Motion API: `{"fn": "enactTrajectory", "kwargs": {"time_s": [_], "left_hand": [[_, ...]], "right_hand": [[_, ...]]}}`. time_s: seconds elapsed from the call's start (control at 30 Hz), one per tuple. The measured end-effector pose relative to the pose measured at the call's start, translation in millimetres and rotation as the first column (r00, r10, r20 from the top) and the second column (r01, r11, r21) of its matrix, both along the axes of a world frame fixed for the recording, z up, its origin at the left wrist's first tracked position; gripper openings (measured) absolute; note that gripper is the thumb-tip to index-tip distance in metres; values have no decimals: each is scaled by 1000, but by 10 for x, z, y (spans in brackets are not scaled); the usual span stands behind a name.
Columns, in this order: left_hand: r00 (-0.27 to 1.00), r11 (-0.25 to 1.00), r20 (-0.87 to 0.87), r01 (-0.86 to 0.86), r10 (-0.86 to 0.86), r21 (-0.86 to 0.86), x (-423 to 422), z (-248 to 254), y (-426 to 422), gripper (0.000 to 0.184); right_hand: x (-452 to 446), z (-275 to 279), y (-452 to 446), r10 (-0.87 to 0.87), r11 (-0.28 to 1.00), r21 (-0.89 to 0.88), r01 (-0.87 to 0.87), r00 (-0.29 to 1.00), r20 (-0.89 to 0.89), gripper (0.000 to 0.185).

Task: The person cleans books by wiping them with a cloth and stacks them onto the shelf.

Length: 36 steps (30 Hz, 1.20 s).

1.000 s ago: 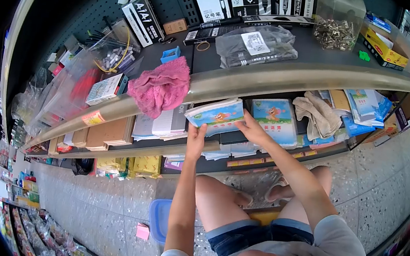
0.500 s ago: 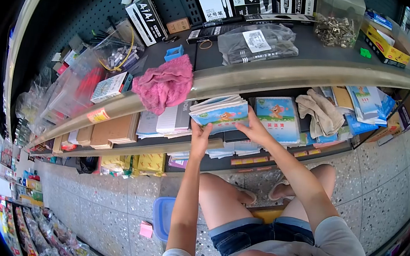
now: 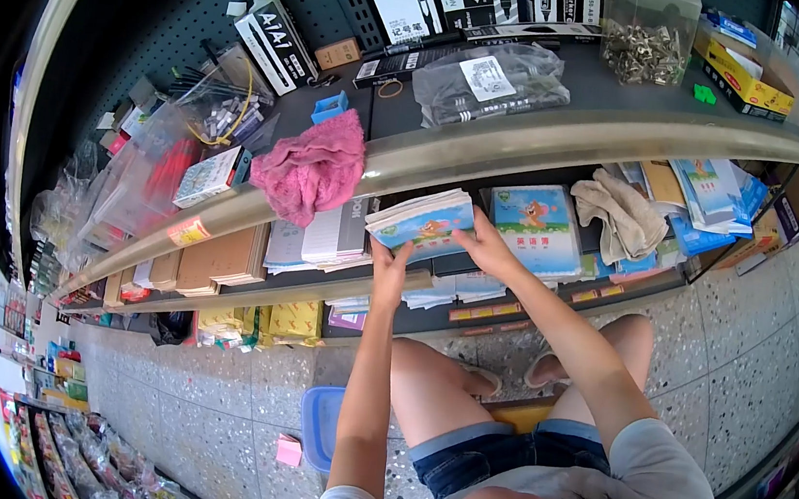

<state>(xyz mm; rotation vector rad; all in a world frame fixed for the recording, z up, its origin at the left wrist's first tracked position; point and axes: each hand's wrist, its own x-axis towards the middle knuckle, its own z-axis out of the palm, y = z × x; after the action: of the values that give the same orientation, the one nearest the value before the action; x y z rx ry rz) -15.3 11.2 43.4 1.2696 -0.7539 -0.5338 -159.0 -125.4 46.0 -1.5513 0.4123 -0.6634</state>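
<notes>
A stack of blue exercise books (image 3: 426, 225) with a cartoon mouse on the cover is held between my two hands, over the lower shelf. My left hand (image 3: 389, 260) grips the near left corner, thumb on the cover. At the right edge, my right hand (image 3: 486, 245) is closed on the same stack. Just right of it lies another pile of matching exercise books (image 3: 536, 230) on the shelf. To the left are white-edged notebooks (image 3: 334, 240). A pink cloth (image 3: 308, 170) hangs over the upper shelf's edge, and a beige cloth (image 3: 620, 214) lies right of the second pile.
The upper shelf's rail (image 3: 575, 151) runs above my hands. On that shelf are a plastic bag of markers (image 3: 490, 84), a clear tub of metal clips (image 3: 646, 51) and a yellow box (image 3: 746, 79). A blue plastic basin (image 3: 318, 426) stands on the floor.
The whole view has shifted slightly. Both hands keep hold of the exercise books, which look tilted a little more; nothing is let go.
</notes>
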Motion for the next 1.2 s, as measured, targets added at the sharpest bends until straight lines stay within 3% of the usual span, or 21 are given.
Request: {"fn": "enactTrajectory", "kwargs": {"time_s": [0.1,0.2,0.3,0.4,0.43,0.53,0.57,0.67,0.83,0.93,0.97,1.2], "left_hand": [[994,997,105,7,-15,74,27,-146,-15,58],[981,993,191,-42,20,112,63,-250,-46,52],[976,992,217,-44,17,117,-17,-99,-21,47],[952,990,292,-113,86,79,3,-27,-100,45],[965,993,243,-114,102,36,-33,39,-132,41],[951,988,308,-63,17,141,-100,358,-210,35],[994,988,109,-12,-4,153,-233,497,-256,30],[984,973,-63,173,-166,151,-393,520,-495,28],[941,911,-183,326,-285,254,-762,208,-939,30],[934,879,-225,342,-278,333,-970,95,-1056,31],[942,869,-218,323,-257,374,-1014,79,-1078,33],[976,883,44,172,-212,436,-948,-327,-1266,34]], "right_hand": [[-19,-60,-19,-54,989,-148,26,980,-193,61],[-27,-36,23,-144,957,-281,68,954,-262,42],[61,-130,-39,-165,946,-318,66,941,-296,37],[18,-21,-78,-180,893,-440,94,971,-156,35],[-5,47,-73,-227,883,-437,171,971,-79,30],[-247,427,-129,-271,899,-381,217,958,-92,26],[-352,519,-164,-329,878,-399,264,939,-104,23],[-644,323,-449,-323,910,-288,297,945,-45,24],[-1280,238,-635,-311,946,7,323,916,-253,24],[-1476,-78,-813,-334,934,18,356,892,-306,27],[-1522,-162,-846,-327,931,66,360,900,-288,29],[-1581,-241,-872,-455,890,-168,424,802,-386,33]]}}
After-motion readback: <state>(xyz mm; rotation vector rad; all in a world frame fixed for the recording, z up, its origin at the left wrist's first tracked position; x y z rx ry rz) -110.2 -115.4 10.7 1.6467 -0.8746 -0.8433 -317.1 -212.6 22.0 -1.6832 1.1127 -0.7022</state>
